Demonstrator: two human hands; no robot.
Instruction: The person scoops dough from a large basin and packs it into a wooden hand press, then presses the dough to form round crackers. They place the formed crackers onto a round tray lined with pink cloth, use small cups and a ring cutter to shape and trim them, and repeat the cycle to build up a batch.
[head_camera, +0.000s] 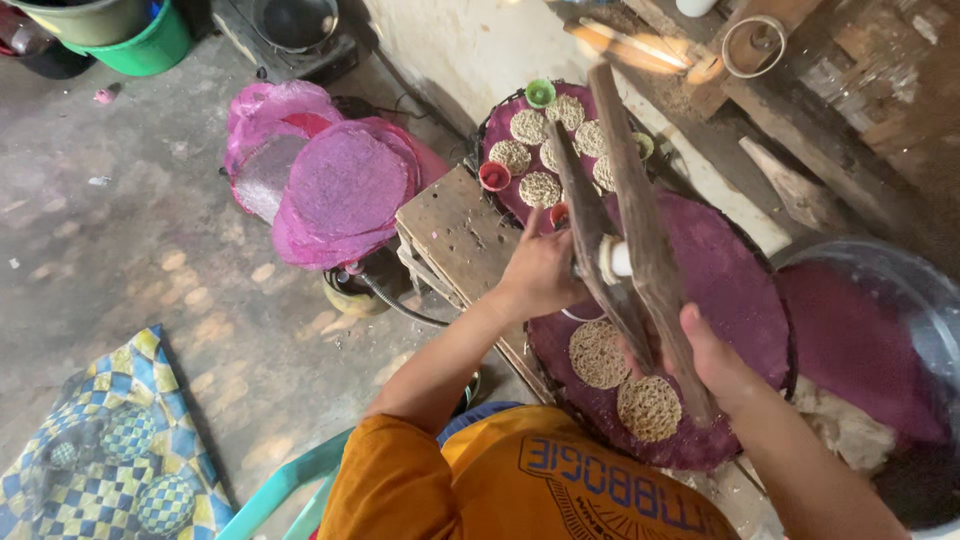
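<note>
The concrete floor (130, 230) fills the left half of the view. At four o'clock a big metal basin (925, 310) holds a purple mesh sheet over pale dough. Just left of it, at centre, a round purple mesh tray (735, 285) carries two round noodle nests (622, 380) near six o'clock. A second purple tray (505, 115) at twelve o'clock holds more nests and small red and green cups. At ten o'clock lies a stack of pink and purple mesh discs (340, 190). A blue, yellow and white checked cloth (110, 450) sits at eight o'clock, and a green bucket (150, 45) at eleven o'clock.

Above the central tray stands a wooden press (640, 215) of two long weathered planks with a white cylinder between them. The left hand (540, 270) is closed around the left plank. The right hand (715, 360) grips the right plank near its lower end, fingers wrapped behind the wood.
</note>
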